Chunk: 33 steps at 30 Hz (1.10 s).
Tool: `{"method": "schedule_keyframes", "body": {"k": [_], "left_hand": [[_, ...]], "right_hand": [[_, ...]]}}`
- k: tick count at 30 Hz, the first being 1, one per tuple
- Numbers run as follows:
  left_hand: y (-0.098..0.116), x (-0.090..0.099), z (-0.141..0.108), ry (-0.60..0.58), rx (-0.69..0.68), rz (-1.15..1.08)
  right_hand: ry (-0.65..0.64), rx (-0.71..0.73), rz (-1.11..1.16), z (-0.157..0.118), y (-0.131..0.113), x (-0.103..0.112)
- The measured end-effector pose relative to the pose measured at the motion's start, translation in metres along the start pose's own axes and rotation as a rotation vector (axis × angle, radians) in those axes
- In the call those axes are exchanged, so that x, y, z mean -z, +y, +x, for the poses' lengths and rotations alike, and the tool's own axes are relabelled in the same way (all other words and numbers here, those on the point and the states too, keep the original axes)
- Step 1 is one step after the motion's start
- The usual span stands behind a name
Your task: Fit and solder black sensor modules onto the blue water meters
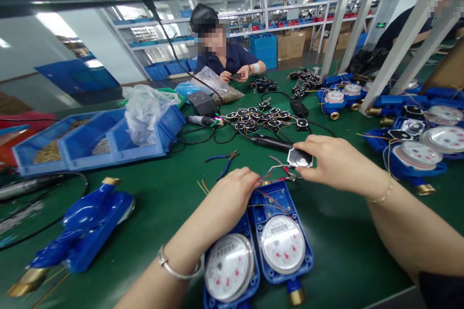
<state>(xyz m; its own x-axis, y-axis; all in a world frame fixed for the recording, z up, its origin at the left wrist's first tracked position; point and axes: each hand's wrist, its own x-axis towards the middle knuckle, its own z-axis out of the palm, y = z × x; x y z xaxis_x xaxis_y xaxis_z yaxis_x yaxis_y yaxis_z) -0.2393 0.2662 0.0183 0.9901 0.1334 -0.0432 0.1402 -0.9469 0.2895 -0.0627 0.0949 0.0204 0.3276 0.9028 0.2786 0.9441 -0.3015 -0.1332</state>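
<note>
Between the fingers and thumb of my right hand is a small black square module with a pale face, with thin wires running from it. The fingertips of my left hand pinch the wires above the far end of a blue water meter. That meter lies face up, its open compartment holding loose red and yellow wires. Beside it, partly under my left wrist, is a second blue water meter. Blue-handled cutters and red-handled pliers lie just beyond my hands.
Blue parts bins stand at the left, near a meter on its side. A heap of black modules and a black pen-shaped tool lie ahead. More meters crowd the right. A co-worker sits opposite.
</note>
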Motion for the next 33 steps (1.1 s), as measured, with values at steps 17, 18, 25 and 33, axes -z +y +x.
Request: {"method": "schedule_keyframes", "body": {"k": [17, 18, 25, 33], "left_hand": [[0.003, -0.017, 0.006, -0.083, -0.248, 0.222], [0.004, -0.017, 0.005, -0.078, -0.25, 0.237], [0.017, -0.013, -0.013, -0.033, -0.205, 0.318], [0.053, -0.04, -0.051, 0.218, -0.132, 0.347]], "right_hand": [[-0.102, 0.018, 0.025, 0.0, 0.008, 0.0], [-0.097, 0.014, 0.031, 0.0, 0.007, 0.0], [-0.106, 0.073, 0.13, 0.002, 0.002, 0.0], [-0.197, 0.187, 0.457, 0.005, -0.011, -0.013]]}}
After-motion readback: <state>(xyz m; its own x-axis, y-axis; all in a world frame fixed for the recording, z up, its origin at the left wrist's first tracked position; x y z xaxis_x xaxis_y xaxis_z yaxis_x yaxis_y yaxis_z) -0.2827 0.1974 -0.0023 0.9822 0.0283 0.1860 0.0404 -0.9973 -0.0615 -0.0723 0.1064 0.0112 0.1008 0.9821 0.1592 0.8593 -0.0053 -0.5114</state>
